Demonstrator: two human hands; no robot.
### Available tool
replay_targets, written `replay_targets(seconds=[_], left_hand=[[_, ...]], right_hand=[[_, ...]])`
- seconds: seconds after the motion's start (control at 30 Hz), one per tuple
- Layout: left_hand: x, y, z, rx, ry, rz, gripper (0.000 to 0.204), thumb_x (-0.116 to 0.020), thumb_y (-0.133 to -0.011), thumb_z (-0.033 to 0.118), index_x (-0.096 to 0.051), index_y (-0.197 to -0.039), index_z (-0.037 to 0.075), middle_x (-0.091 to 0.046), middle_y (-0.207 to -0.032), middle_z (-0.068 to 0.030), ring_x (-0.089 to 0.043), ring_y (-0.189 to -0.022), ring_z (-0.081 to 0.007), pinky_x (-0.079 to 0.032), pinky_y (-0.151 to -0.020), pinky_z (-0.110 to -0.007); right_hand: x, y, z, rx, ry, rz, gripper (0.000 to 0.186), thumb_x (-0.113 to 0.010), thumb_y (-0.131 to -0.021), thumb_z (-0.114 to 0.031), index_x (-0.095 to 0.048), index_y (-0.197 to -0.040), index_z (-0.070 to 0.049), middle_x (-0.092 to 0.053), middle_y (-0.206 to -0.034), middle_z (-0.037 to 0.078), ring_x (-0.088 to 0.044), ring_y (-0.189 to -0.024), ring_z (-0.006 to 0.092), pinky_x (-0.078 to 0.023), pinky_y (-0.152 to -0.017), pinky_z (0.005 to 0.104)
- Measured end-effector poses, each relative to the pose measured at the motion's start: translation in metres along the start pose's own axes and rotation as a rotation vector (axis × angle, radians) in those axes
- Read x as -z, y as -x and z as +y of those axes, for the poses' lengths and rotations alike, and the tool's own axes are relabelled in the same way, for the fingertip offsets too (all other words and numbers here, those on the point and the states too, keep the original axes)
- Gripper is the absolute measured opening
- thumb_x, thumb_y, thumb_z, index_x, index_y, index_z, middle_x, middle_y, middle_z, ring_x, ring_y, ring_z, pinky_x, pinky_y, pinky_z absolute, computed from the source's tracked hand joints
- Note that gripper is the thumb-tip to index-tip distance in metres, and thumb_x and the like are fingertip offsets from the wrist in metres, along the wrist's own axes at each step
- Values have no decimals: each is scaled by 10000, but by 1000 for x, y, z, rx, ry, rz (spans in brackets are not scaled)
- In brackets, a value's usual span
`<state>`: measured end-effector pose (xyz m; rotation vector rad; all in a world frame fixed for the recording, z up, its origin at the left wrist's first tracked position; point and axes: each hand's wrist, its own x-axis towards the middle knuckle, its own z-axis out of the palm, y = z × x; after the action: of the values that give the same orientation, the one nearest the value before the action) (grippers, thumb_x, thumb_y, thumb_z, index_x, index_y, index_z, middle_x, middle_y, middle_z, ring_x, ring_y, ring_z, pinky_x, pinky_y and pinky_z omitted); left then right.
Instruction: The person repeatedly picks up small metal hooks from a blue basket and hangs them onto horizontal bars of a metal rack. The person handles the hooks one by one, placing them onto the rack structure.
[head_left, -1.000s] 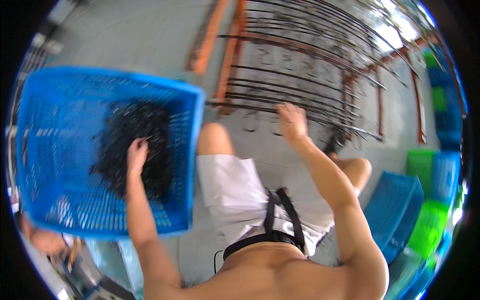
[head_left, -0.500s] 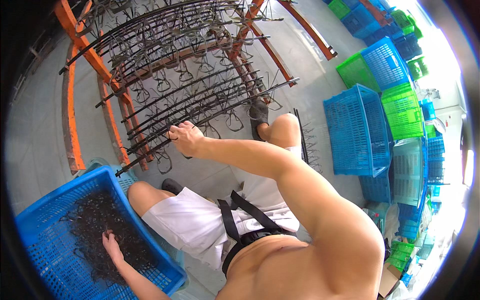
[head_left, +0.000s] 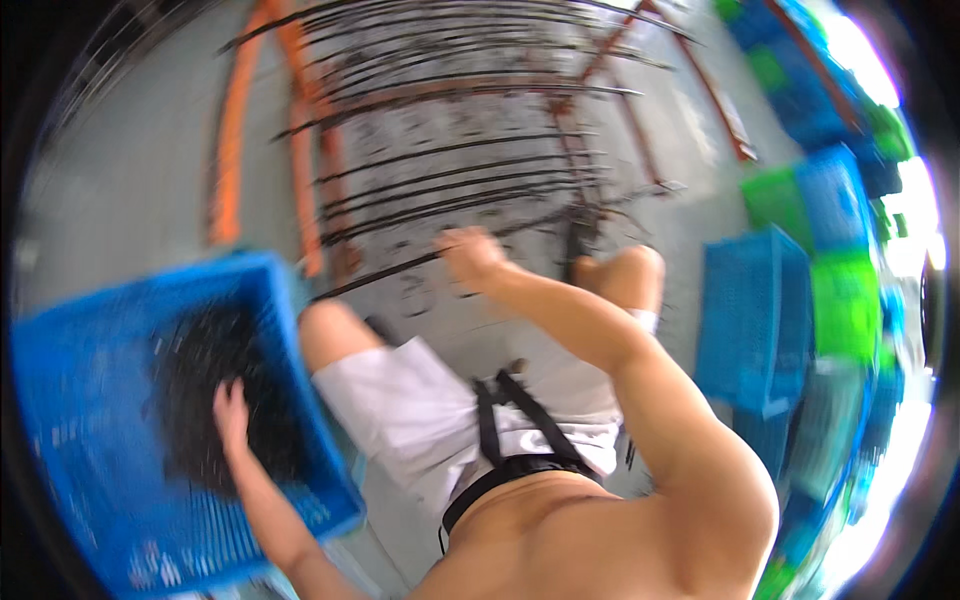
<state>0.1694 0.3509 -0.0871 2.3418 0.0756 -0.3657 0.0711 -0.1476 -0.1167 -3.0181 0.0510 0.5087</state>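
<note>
My left hand (head_left: 232, 412) is down in the large blue basket (head_left: 140, 295) at lower left, over a dark tangle of small wire-like pieces (head_left: 265, 430); its fingers look apart, though blurred. My right hand (head_left: 470, 258) is raised in the middle, at a low black rod (head_left: 380, 270) of the rack, where thin dark pieces hang in loops. Motion smears its fingers, so what they hold cannot be made out.
An orange rack (head_left: 230, 170) with many horizontal black rods spans the upper middle, over a grey floor. Stacked blue crates (head_left: 755, 330) and green crates (head_left: 840, 310) line the right side. My knees (head_left: 330, 330) are spread below the rack.
The view has swung about. My right hand stays at the rods, slightly right along them compared with half a second ago. My left hand stays in the basket, its fingers now looking more spread.
</note>
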Motion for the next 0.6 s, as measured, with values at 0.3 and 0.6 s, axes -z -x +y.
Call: replay_targets(seconds=[0.3,0.6], left_hand=[[15,-2,-3,98,23,147,353,-560,-877,348,-596,-988,14,-603,-808,-61,-541,-585,-120,-432,-504,-259],[-1,-4,17,85,-57,133,347,-575,-863,308,-591,-942,-30,-599,-912,-141,-601,-728,-257,-476,-636,-332]], right_hand=[[-25,23,6,85,-30,430,169,-521,-769,-63,-573,-927,-93,-521,-845,19,-525,-805,225,-399,-708,366],[24,9,27,99,-67,570,143,-548,-766,-70,-549,-906,-96,-513,-817,30,-520,-791,216,-395,-689,356]])
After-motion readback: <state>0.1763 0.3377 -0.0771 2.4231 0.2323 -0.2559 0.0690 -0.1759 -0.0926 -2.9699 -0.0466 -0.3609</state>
